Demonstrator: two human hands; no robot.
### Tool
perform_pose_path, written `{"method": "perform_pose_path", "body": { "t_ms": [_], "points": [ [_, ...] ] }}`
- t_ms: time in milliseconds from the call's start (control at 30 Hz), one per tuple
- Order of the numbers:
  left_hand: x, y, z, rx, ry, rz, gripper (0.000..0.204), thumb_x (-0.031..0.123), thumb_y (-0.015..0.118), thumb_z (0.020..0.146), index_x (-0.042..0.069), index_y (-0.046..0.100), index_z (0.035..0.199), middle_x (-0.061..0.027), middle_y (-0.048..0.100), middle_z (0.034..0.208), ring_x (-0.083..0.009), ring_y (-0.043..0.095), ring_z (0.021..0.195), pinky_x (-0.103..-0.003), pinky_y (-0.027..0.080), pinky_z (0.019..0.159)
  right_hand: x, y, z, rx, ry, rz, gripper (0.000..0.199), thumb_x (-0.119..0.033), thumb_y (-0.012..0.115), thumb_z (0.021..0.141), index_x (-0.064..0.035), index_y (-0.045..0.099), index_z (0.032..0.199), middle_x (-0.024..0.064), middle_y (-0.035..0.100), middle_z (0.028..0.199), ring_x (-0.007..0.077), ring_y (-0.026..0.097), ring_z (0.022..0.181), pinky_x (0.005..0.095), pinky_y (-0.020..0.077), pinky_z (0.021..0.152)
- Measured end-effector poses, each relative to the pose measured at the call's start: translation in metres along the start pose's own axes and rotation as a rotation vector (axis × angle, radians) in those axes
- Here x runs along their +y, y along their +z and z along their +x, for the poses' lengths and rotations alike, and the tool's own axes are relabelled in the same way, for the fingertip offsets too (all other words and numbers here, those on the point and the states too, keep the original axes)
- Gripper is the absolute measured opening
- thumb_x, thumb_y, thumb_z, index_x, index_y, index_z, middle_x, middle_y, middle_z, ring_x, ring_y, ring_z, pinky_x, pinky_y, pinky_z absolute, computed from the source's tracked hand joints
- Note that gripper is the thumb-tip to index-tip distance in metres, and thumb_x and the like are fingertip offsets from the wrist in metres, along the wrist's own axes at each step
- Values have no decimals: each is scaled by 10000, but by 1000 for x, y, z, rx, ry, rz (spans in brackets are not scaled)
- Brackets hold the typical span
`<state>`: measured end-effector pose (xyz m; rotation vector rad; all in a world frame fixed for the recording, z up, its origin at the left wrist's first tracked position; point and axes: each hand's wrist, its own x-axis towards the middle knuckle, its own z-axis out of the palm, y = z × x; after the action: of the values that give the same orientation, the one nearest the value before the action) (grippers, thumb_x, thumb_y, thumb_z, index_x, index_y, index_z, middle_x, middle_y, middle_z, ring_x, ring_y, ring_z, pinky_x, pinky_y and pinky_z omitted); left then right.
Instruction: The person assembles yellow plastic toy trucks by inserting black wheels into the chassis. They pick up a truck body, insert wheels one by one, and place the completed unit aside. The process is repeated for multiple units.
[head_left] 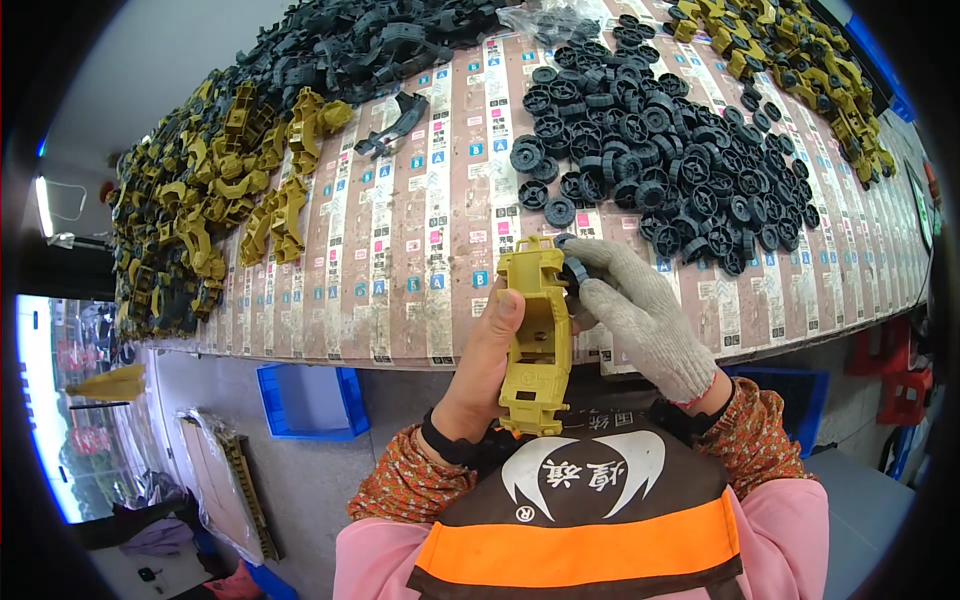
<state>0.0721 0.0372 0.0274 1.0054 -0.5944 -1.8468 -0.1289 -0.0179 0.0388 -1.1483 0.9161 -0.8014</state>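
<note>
My bare left hand (484, 352) is closed round a yellow plastic toy vehicle body (536, 378), held upright over the table's near edge with its open hollow side showing. My right hand (648, 312), in a whitish knitted glove, pinches a black toy wheel (574, 271) against the upper right side of that body. Whether the wheel is seated on its axle cannot be made out, since the gloved fingers cover part of it. Just beyond my hands lies a large heap of loose black wheels (690, 165).
A pile of yellow toy bodies (190, 200) covers the table's left side, with dark curved plastic parts (330, 45) behind it. More yellow bodies with wheels (800, 60) lie at the far right. One dark part (398, 125) sits alone. Below the table stands a blue bin (313, 400).
</note>
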Motion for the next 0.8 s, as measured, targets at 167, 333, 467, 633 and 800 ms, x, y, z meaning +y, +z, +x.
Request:
{"method": "perform_pose_path", "body": {
  "t_ms": [167,333,467,633,800],
  "points": [
    [-9,3,4,-44,128,29,690,528,587,1084,122,342,1586,-70,604,1344,-154,666,1133,-313,599,913,1,0,-9,48,22,-11,398,-102,584,1066,18,564,1445,103,709,1173,136,696,988,296,594,836],
    [-26,2,6,-33,247,238,683,419,598,1107,100,264,1611,-79,552,1406,-153,577,1265,-319,509,1048,-4,6,-20,133,-92,-366,387,-90,605,1043,53,593,1403,173,757,1013,204,746,854,343,603,781],
    [-36,-5,8,-112,331,416,694,384,618,1103,78,241,1598,-91,518,1435,-168,539,1307,-341,458,1103,7,0,-28,67,-258,-543,447,-23,592,973,68,570,1410,270,736,1003,368,765,870,424,602,764],
    [-37,-4,3,-148,318,353,689,376,636,1094,65,253,1576,-94,517,1423,-175,520,1327,-356,420,1141,1,5,-29,58,-358,-627,530,15,586,867,69,569,1395,299,717,1001,484,727,881,506,589,763],
    [-47,-17,4,-13,189,243,699,415,647,1084,70,293,1578,-84,544,1379,-164,561,1270,-351,495,1074,-6,-2,-11,-63,-261,-955,319,-72,603,886,14,620,1193,269,708,935,468,714,809,542,564,692]
  ]
}}
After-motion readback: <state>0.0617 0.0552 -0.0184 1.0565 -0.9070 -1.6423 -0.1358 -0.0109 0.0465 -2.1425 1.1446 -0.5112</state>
